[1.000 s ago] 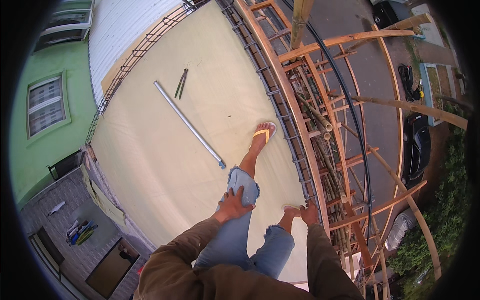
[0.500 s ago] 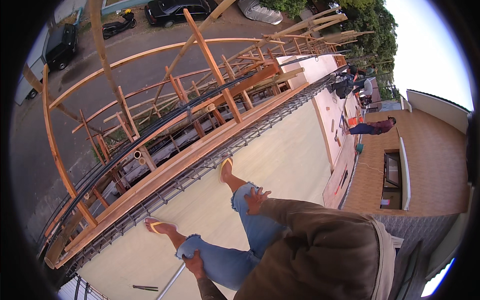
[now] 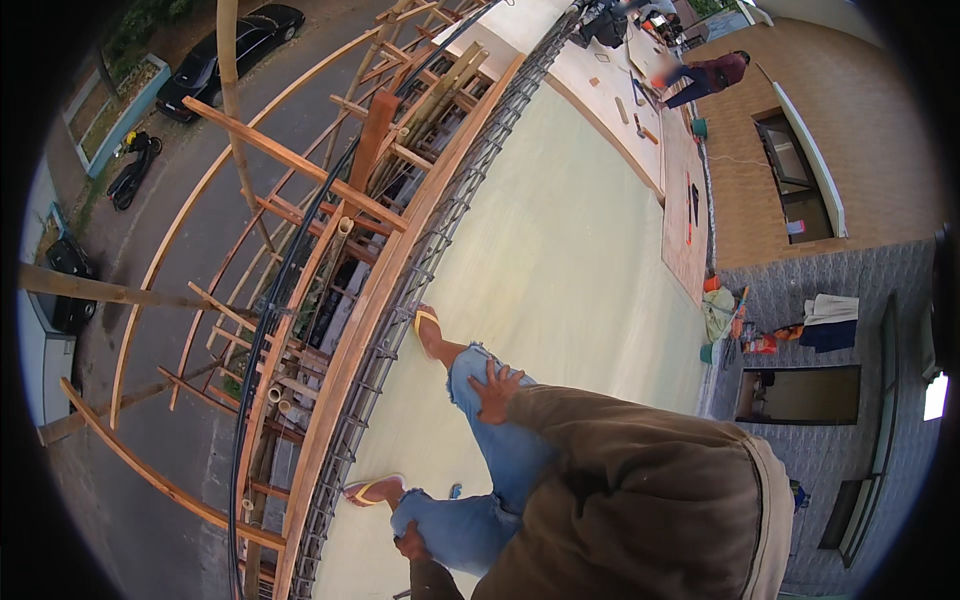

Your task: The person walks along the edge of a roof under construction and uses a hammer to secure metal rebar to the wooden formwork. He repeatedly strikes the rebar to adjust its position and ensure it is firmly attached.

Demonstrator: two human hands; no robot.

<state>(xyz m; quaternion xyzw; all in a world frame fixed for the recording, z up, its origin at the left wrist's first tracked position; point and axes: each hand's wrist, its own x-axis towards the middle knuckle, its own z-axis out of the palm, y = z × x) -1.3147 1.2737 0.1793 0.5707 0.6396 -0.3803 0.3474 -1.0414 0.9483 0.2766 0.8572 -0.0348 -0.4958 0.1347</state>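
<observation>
My right hand [image 3: 495, 390] rests on my right knee, fingers spread over the frayed denim [image 3: 510, 425]. On my left knee lies my left hand [image 3: 411, 543], fingers apart and partly hidden by the leg. Neither hand holds a thing. My feet, in yellow-strapped flip-flops [image 3: 428, 318], stand on a pale panel deck [image 3: 560, 210]. A small blue thing [image 3: 455, 491] shows between my legs, too small to name.
A steel rebar cage [image 3: 420, 270] and a wooden edge board [image 3: 390, 295] run along the deck's left side. Beyond are timber and bamboo scaffolding [image 3: 300, 128], black cables [image 3: 262, 340] and a road below. Tools [image 3: 640, 125] lie ahead near a crouching co-worker [image 3: 700, 78]. A building wall [image 3: 830, 180] borders the right.
The view has turned, showing more of the building wall on the right. Both hands stay on my knees. The pliers-like tool and pale pole near my left leg are out of sight.
</observation>
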